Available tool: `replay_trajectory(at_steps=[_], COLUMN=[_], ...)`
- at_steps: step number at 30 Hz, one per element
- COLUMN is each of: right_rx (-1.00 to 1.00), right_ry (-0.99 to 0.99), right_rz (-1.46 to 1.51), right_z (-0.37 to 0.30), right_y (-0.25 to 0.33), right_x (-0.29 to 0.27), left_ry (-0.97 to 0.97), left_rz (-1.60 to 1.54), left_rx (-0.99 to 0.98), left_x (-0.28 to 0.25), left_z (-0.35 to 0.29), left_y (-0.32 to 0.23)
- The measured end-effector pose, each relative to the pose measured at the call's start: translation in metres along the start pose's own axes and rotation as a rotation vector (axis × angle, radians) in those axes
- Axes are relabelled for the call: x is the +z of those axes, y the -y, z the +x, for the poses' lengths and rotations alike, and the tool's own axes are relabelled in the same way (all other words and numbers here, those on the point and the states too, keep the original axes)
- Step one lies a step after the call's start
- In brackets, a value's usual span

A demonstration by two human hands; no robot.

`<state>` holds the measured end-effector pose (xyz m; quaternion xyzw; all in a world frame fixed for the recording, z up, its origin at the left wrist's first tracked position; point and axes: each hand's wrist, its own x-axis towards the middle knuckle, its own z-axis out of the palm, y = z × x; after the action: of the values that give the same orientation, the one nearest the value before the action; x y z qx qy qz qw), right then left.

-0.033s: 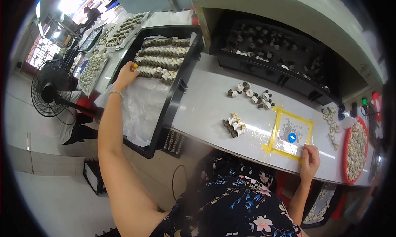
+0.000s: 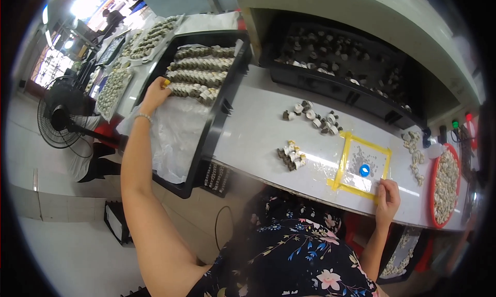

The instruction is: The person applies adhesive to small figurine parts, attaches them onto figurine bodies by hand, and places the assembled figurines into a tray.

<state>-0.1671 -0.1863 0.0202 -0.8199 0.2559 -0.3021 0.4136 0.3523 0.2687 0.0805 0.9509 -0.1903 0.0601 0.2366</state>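
Note:
My left hand [image 2: 156,94] reaches into a black tray [image 2: 204,136], its fingers pinched at the left end of the front row of small white-and-dark parts [image 2: 194,92]. A yellow bit [image 2: 166,82] shows at its fingertips; what they grip is too small to name. The parts lie in several close rows on crumpled white plastic sheet [image 2: 178,131]. My right hand [image 2: 388,200] is closed by the near right corner of a yellow tape square [image 2: 356,191] on the table. Whatever its fingers hold is hidden. Inside the square sits a small blue round cap-like thing [image 2: 365,170].
Loose white-and-dark parts [image 2: 315,121] and a tight cluster [image 2: 292,156] lie on the white table. A black bin [image 2: 330,85] of parts stands under a shelf. At right is a red basket [image 2: 433,193] full of small pale pieces. A black fan [image 2: 61,113] stands left.

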Motion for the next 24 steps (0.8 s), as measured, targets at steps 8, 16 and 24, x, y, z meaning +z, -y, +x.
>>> replay_trajectory(at_steps=[8,16,24], right_rx=[0.007,0.039,-0.005], right_ry=[0.03,0.005,0.033], right_rz=[0.007,0.016,0.016], right_z=[0.006,0.006,0.004], right_y=[0.008,0.01,-0.001], right_x=[0.006,0.004,0.0], left_ry=[-0.119,0.246,0.176], left_rz=[0.026,-0.192,-0.06], left_rx=[0.059,0.592,0.464], left_x=[-0.035,0.038,0.105], left_z=[-0.007,-0.192,-0.212], left_y=[-0.02,-0.246,-0.271])
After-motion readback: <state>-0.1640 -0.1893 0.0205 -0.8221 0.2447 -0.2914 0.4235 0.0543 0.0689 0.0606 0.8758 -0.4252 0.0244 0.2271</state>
